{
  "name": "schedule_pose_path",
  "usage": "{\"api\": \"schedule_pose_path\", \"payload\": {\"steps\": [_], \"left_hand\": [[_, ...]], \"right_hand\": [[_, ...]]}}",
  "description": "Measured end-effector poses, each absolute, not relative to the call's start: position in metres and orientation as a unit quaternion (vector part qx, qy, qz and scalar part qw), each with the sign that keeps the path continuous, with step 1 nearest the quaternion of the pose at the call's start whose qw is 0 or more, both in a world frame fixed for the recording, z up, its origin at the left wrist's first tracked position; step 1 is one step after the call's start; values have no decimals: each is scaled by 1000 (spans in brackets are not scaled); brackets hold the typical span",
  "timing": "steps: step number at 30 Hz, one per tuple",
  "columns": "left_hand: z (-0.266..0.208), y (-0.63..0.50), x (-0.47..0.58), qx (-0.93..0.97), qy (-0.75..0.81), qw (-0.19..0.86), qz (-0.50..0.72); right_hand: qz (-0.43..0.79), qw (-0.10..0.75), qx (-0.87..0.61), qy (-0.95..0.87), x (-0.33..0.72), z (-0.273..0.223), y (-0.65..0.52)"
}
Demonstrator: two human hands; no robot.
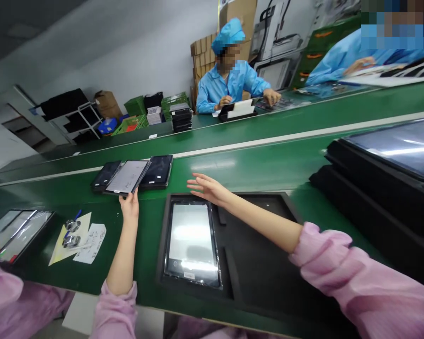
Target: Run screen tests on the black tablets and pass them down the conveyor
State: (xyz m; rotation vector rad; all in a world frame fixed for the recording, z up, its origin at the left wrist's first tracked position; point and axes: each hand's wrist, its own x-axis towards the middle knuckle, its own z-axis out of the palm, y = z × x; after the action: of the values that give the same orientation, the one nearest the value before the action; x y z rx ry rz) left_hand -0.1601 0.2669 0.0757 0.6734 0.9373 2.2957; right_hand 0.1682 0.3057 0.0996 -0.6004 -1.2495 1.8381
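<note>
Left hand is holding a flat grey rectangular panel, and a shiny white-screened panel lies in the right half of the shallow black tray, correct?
Wrong half: the head view shows the shiny white-screened panel in the left half of the shallow black tray. The left hand does hold the flat grey rectangular panel.

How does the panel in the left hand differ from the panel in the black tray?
The left hand grips the near edge of the held panel, but no hand grips the tray panel. The held panel overlaps dark panels in this view; the tray panel lies inside the black tray. Both are flat, rectangular and pale-faced.
</note>
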Motion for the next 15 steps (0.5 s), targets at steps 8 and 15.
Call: {"api": "schedule_pose_path", "payload": {"steps": [8, 15], "left_hand": [[41, 331, -188, 223, 474, 268, 809], [38, 344, -214, 304, 681, 276, 606]], "right_hand": [[399, 263, -423, -770, 117, 108, 337], [151, 114, -458, -869, 143, 99, 321]]}}
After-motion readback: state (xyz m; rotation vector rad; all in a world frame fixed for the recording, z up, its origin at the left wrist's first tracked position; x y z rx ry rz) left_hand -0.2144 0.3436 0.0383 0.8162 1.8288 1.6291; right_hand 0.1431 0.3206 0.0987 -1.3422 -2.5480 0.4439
